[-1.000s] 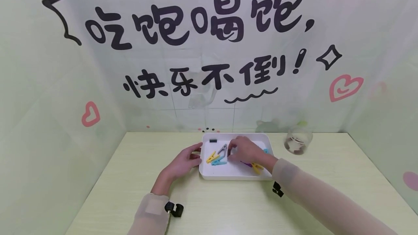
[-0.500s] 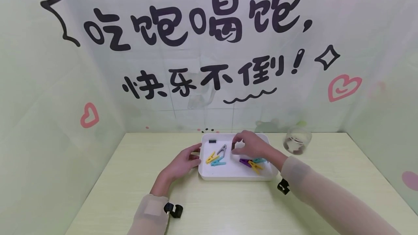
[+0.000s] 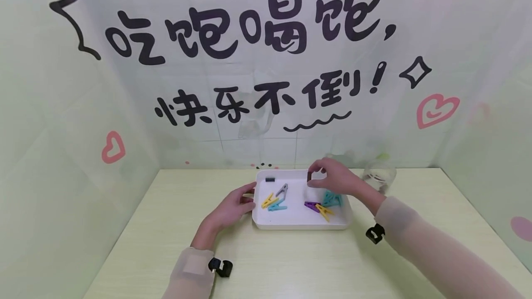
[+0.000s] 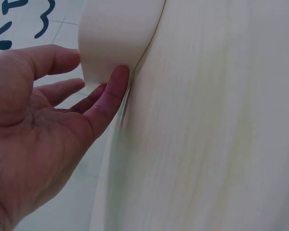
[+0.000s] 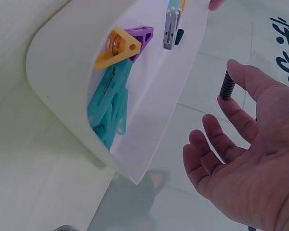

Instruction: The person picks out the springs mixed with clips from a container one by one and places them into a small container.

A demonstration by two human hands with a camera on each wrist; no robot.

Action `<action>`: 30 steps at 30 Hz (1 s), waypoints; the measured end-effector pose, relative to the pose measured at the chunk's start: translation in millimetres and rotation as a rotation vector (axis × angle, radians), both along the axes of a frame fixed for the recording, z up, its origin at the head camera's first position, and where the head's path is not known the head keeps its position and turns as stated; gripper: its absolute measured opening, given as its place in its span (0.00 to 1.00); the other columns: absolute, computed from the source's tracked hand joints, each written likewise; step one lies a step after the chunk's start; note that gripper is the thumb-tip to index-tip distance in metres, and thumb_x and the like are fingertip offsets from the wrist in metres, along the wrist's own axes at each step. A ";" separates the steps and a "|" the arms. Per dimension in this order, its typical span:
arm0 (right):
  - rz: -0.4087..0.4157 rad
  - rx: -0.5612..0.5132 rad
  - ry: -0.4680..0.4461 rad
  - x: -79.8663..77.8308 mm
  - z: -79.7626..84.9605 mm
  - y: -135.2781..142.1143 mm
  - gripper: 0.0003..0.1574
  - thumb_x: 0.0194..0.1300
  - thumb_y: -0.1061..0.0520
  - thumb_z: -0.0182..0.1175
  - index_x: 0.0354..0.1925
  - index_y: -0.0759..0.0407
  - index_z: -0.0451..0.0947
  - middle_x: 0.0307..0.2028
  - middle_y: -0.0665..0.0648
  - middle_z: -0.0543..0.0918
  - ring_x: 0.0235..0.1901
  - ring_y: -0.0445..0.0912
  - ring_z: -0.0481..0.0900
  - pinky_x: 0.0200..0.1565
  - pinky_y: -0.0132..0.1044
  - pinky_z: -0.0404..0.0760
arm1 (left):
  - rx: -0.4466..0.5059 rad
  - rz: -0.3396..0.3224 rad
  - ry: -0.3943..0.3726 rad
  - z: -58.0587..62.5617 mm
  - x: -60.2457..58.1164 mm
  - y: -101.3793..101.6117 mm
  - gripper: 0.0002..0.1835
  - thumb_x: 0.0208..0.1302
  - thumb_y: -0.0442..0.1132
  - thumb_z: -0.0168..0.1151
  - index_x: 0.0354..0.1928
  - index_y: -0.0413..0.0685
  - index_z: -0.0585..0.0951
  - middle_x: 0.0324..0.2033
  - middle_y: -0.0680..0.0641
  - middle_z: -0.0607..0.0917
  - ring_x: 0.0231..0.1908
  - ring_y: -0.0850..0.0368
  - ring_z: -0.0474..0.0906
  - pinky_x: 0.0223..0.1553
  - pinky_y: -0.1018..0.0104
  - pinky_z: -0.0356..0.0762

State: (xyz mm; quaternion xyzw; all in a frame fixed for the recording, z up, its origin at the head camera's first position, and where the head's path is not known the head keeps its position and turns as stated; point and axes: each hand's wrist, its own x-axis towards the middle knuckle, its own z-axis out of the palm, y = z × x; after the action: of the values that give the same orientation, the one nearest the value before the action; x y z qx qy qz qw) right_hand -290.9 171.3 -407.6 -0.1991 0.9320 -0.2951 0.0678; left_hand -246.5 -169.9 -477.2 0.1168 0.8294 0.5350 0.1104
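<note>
Over the right back part of the white tray (image 3: 287,223), my right hand (image 3: 334,176) pinches a small dark ribbed cylinder (image 5: 227,86) between thumb and index finger. In the right wrist view it stands apart from the tray, its other fingers loosely bent. My left hand (image 3: 230,207) touches the tray's left wall with relaxed fingers (image 4: 108,98). On the tray's left lie a grey clothespin (image 3: 281,190), a yellow clothespin (image 3: 268,202) and a teal clothespin (image 3: 277,205). A purple clothespin (image 3: 311,206), another yellow clothespin (image 3: 324,212) and teal clothespins (image 3: 332,198) lie on its right.
Another dark cylinder (image 3: 270,180) lies at the tray's back left. Behind my right wrist stands a clear glass jar (image 3: 384,174), partly hidden. A printed curtain (image 3: 232,151) hangs along the back edge of the pale table (image 3: 266,262).
My right hand has lifted the dark cylinder from the middle of the tray and carried it right and up, uncovering the clothespins at the right. My left hand has stayed in place.
</note>
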 end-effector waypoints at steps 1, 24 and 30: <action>-0.006 -0.003 0.004 0.1 2.0 2.5 0.18 0.68 0.49 0.74 0.52 0.54 0.86 0.56 0.63 0.83 0.58 0.62 0.77 0.60 0.56 0.79 | 0.002 0.000 0.002 -0.1 -0.1 -0.1 0.34 0.76 0.29 0.60 0.80 0.40 0.65 0.66 0.41 0.77 0.57 0.49 0.79 0.60 0.53 0.80; -0.133 -0.066 0.063 0.7 34.5 78.8 0.27 0.70 0.50 0.72 0.60 0.65 0.82 0.57 0.68 0.81 0.57 0.64 0.75 0.59 0.59 0.77 | 0.015 0.000 0.003 1.2 -0.7 0.7 0.34 0.76 0.28 0.60 0.80 0.39 0.65 0.67 0.40 0.77 0.57 0.48 0.79 0.60 0.51 0.81; -0.166 -0.033 0.076 0.5 33.3 104.2 0.27 0.71 0.50 0.71 0.59 0.66 0.81 0.58 0.70 0.81 0.57 0.63 0.75 0.59 0.60 0.77 | 0.017 -0.006 -0.003 2.2 0.3 1.5 0.34 0.76 0.28 0.60 0.80 0.38 0.64 0.67 0.40 0.77 0.58 0.48 0.79 0.61 0.52 0.80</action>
State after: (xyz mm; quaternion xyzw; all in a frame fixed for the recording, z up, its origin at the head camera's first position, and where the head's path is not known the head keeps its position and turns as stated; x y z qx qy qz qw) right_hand -290.3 275.5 -374.3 -0.1333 0.9422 -0.3074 0.0042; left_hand -246.2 -168.4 -475.0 0.1193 0.8242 0.5420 0.1123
